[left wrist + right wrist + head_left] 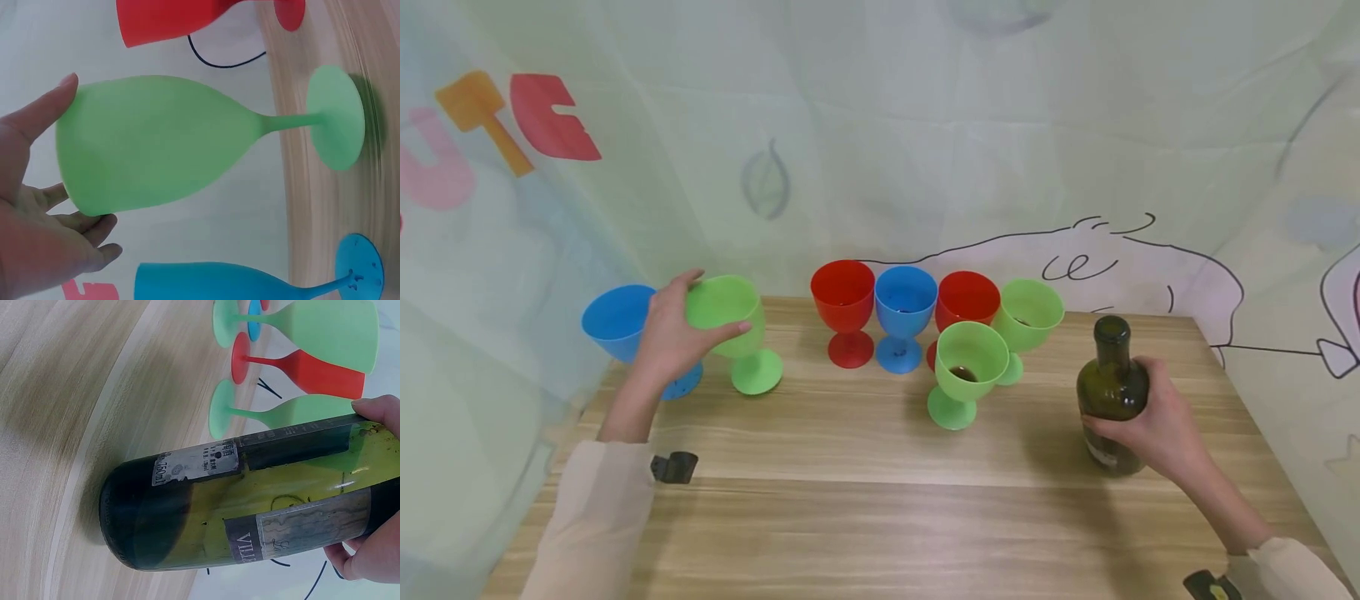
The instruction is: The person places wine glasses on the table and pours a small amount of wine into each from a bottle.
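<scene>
Pale printed cloth (887, 167) hangs behind the wood-grain table (820, 533) and along both its sides, with coloured letters (553, 117) on your left. Your left hand (672, 329) grips a green goblet (169, 144) by the top of its bowl, thumb on one side and fingers on the other. It stands upright near the table's left end; whether its foot bears fully on the wood, you can't tell from these views. Just beside it, on the outer side and partly behind your hand, is a blue goblet (613, 321).

Your right hand (1157, 425) is wrapped round the body of a dark green bottle (1112, 387), nearly upright at the table's right, with dark liquid low inside.

Between your hands, a red goblet (842, 308), a second blue goblet (906, 308), a second red goblet (967, 296) and another green goblet (1030, 317) form a back row. One more green goblet (966, 358) stands in front, dark liquid in its bowl.
</scene>
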A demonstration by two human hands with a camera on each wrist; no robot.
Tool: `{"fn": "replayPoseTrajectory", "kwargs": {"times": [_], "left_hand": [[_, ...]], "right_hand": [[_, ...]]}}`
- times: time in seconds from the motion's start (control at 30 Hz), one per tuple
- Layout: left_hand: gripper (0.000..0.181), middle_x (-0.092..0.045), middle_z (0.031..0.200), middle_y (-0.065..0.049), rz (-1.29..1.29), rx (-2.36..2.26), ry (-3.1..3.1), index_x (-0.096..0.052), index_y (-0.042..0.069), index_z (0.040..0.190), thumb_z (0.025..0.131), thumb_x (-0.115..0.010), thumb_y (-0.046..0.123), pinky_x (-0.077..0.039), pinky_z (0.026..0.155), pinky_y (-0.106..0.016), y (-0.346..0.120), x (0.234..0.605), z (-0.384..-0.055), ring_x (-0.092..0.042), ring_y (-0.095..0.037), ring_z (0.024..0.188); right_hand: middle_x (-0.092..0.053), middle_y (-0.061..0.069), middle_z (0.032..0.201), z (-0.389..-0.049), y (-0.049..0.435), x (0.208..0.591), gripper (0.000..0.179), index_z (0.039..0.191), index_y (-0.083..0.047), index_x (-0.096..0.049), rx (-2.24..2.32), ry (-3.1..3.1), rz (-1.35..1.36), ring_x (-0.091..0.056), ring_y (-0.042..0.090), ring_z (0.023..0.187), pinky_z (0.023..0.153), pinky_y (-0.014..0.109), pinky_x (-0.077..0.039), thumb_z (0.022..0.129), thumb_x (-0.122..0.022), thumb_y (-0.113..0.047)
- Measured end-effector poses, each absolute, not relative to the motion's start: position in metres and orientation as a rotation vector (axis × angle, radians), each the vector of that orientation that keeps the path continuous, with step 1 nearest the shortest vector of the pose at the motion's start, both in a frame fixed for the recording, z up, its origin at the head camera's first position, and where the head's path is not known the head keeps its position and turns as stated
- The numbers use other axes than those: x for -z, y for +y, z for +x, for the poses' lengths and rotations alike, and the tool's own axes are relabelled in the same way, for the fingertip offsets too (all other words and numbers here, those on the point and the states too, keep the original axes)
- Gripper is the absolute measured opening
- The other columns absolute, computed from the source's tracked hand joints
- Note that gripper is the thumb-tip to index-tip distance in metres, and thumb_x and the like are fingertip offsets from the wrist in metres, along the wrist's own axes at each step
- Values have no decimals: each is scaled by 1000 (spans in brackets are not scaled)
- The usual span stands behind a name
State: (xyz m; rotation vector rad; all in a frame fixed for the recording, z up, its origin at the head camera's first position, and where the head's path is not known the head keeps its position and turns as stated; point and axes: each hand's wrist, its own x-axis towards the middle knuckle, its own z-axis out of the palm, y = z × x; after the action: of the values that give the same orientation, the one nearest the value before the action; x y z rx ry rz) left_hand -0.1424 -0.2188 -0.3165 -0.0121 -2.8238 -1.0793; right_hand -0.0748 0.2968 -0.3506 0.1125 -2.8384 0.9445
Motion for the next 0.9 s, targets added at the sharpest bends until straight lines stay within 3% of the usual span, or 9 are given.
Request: {"fn": "replayPoseTrajectory", "kwargs": {"times": [0.27, 0.67, 0.9], "left_hand": [[96, -31, 138, -24, -51, 1237, -2698, -19, 2, 143, 73, -76, 35, -29, 96, -58, -201, 315, -133, -30, -41, 124], [94, -29, 140, -15, -155, 1518, -2584, -17, 5, 142, 72, -78, 26, -33, 96, -55, -167, 316, -121, -29, -34, 125], [90, -38, 133, -11, -238, 1603, -2559, -24, 5, 138, 70, -79, 23, -42, 89, -49, -144, 321, -117, -39, -30, 117]], "right_hand": [[-48, 36, 106, -74, 296, 351, 88, 122, 13, -28, -929, -2833, 112, -49, 51, 93, 73, 63, -39, 60, -84, -13], [-48, 36, 105, -74, 294, 351, 86, 122, 13, -29, -920, -2823, 122, -49, 50, 92, 73, 63, -39, 60, -83, -11], [-48, 36, 106, -75, 292, 352, 86, 121, 13, -29, -924, -2822, 117, -49, 50, 93, 75, 63, -39, 59, -83, -11]]}}
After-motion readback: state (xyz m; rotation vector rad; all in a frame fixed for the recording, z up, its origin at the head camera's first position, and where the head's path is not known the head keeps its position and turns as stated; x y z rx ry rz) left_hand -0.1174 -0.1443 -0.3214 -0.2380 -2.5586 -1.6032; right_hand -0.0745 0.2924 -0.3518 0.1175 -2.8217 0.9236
